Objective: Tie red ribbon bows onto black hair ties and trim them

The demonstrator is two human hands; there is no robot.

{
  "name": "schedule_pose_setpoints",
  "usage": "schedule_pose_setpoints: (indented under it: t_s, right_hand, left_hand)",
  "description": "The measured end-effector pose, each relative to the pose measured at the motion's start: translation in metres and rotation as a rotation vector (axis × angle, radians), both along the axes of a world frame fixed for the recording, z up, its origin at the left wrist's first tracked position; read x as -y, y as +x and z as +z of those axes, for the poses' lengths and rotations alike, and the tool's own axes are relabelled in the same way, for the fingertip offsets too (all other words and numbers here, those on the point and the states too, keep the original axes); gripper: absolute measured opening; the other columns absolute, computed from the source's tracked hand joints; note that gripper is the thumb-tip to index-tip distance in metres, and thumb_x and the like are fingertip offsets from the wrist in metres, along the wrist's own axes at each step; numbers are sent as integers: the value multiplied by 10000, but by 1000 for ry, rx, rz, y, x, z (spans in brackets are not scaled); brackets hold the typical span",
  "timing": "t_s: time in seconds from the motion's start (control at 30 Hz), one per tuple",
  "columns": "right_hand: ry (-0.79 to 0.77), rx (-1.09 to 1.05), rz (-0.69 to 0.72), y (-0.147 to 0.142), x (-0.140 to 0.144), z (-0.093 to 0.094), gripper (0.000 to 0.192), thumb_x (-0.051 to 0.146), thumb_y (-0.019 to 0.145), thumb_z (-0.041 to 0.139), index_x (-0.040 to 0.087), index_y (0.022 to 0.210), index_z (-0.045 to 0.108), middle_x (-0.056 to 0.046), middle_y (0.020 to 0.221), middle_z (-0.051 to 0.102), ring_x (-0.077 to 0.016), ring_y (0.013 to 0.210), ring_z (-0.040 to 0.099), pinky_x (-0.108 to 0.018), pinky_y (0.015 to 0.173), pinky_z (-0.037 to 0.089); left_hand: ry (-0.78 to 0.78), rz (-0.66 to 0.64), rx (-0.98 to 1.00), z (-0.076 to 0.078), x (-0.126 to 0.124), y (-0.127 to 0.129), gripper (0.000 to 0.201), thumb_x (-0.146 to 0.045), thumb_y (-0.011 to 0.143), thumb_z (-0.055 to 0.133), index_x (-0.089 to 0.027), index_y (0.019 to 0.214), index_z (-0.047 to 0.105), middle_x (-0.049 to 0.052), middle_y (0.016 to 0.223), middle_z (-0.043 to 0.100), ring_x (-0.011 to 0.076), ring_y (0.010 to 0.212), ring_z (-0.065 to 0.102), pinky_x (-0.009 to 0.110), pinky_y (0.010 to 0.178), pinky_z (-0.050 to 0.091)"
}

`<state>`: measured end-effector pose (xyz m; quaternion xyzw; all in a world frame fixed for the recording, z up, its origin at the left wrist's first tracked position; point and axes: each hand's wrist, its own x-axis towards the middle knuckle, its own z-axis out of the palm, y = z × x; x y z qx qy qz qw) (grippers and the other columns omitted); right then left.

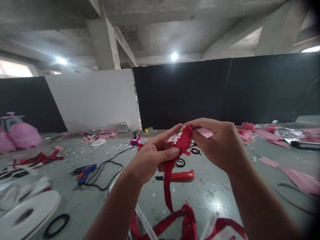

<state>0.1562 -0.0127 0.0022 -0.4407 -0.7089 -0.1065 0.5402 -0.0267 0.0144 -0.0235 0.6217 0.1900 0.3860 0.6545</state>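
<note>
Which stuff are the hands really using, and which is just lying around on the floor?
In use:
- red ribbon, pinched between left hand and right hand

Lying about:
- blue glue gun with its black cord
- white tape roll
- pink paper scraps
- pink bag

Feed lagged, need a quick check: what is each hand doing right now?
Left hand: closed, pinching the red ribbon between thumb and fingers.
Right hand: closed on the same ribbon at its top.

Ribbon (183,141) glossy red. Glue gun (85,172) blue, orange tip. Tape rolls (27,215) white. Cord (105,166) black. Floor (212,190) grey-green. Bags (23,135) pink.
</note>
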Motion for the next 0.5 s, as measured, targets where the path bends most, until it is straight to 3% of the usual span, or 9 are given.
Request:
schedule_pose_setpoints:
  t_s: [0.13,0.27,0.5]
  right_hand:
    - [-161,-49,121,0,3,1,157,173,823,594,216,786,739,13,694,726,-140,595,639,-263,537,463]
    - [-241,-97,229,3,1,0,161,232,855,589,213,856,749,-15,726,732,-161,621,652,-269,524,480]
    - [-245,-74,219,8,-2,-2,158,250,858,606,220,883,760,-13,792,745,-170,690,670,-277,590,506]
  left_hand:
    - [89,-11,-29,-2,-1,0,646,-254,835,674,-343,1428,434,-53,612,431,58,485,334,185,423,218]
    - [243,34,-72,-4,-3,1,620,-246,860,634,-316,1440,425,-58,590,406,71,497,321,197,449,248]
    - [441,190,-167,-6,-2,5,600,-162,876,548,-300,1445,422,-55,623,338,100,565,265,231,516,255]
